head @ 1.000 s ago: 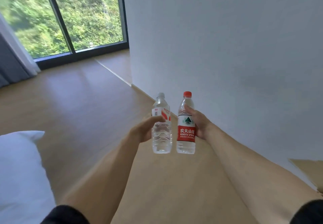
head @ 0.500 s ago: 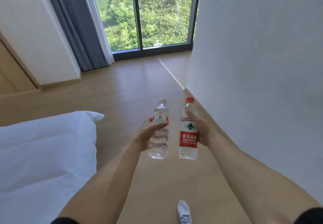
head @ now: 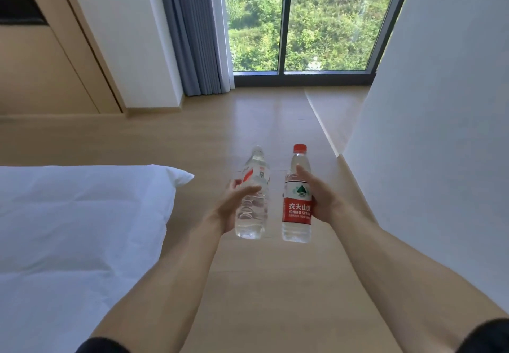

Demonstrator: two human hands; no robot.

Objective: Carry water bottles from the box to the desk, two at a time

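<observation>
I hold two water bottles out in front of me above the wooden floor. My left hand (head: 231, 206) grips a clear bottle with a white cap and a small red and white label (head: 252, 209), tilted slightly left. My right hand (head: 321, 200) grips a red-capped bottle with a red and white label (head: 297, 209), held upright. The bottles hang side by side, a small gap between them. Neither the box nor the desk is in view.
A bed with a white duvet (head: 77, 228) fills the left. A white wall (head: 440, 132) runs along the right. Ahead lie wooden floor (head: 248, 127), a tall window (head: 303, 22), a grey curtain (head: 192, 36) and a wooden panel (head: 55, 63) at far left.
The view has swung left: the window moved from upper left toward the centre top, and the bed now fills more of the left. Both hands still hold their bottles together.
</observation>
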